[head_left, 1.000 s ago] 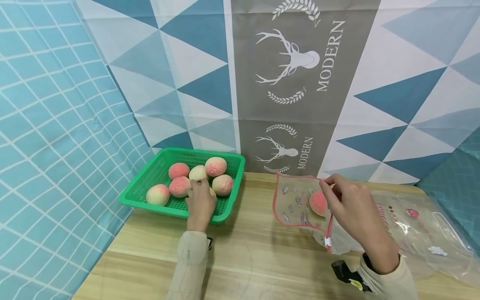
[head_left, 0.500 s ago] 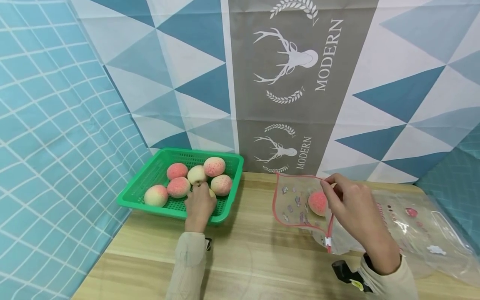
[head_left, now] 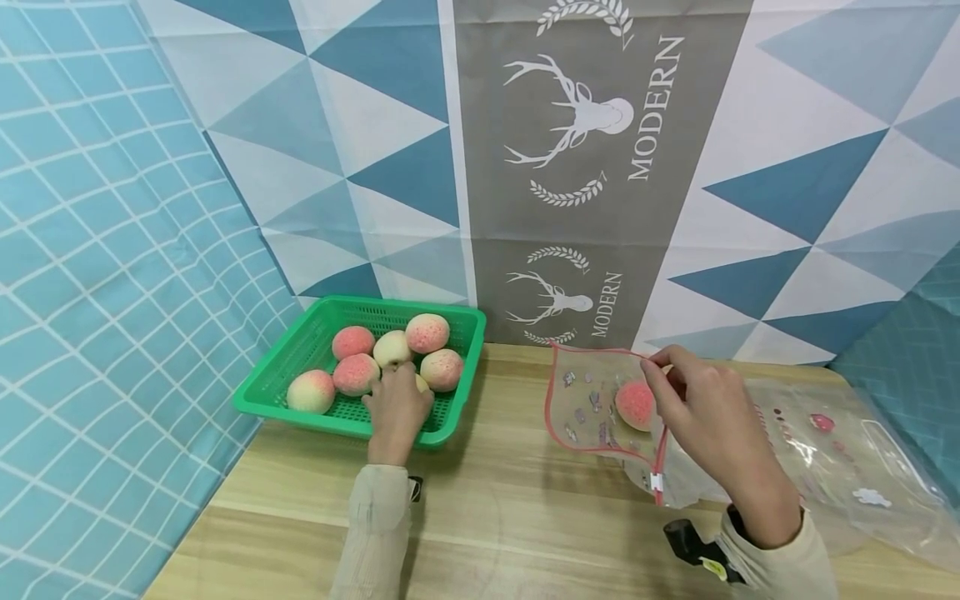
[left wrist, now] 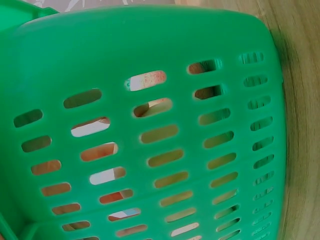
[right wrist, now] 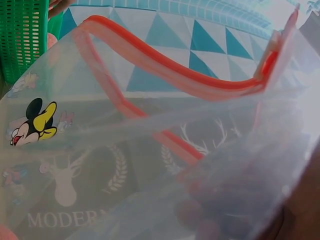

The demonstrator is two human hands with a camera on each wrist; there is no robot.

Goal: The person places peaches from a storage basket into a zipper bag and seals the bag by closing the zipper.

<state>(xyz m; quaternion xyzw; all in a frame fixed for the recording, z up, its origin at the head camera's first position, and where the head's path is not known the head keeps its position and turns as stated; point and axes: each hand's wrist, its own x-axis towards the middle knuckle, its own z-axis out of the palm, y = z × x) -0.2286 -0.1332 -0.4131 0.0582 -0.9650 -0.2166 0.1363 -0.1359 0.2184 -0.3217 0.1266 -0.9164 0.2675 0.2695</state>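
Observation:
My left hand [head_left: 397, 408] reaches into the green basket [head_left: 251, 406] and grips a pale peach [head_left: 422, 384], mostly covered by the hand. Several other pink and cream peaches [head_left: 357, 374] lie around it. In the left wrist view the slotted basket wall [left wrist: 175, 130] hides hand and fruit. My right hand [head_left: 708, 408] pinches the edge of a clear zip bag [head_left: 585, 400] with red trim and small cartoon prints, its mouth spread apart. A pink peach [head_left: 634, 406] shows through the bag. The right wrist view has the bag's red zip strip [right wrist: 165, 57] close up.
More clear printed bags [head_left: 832, 467] lie flat on the wooden table [head_left: 510, 517] at the right. A patterned cloth [head_left: 570, 208] hangs behind the table, and blue gridded cloth [head_left: 97, 275] borders the left side.
My left hand has shifted slightly in the basket, its fingers lower around the pale peach. My right hand and the bag stay nearly still.

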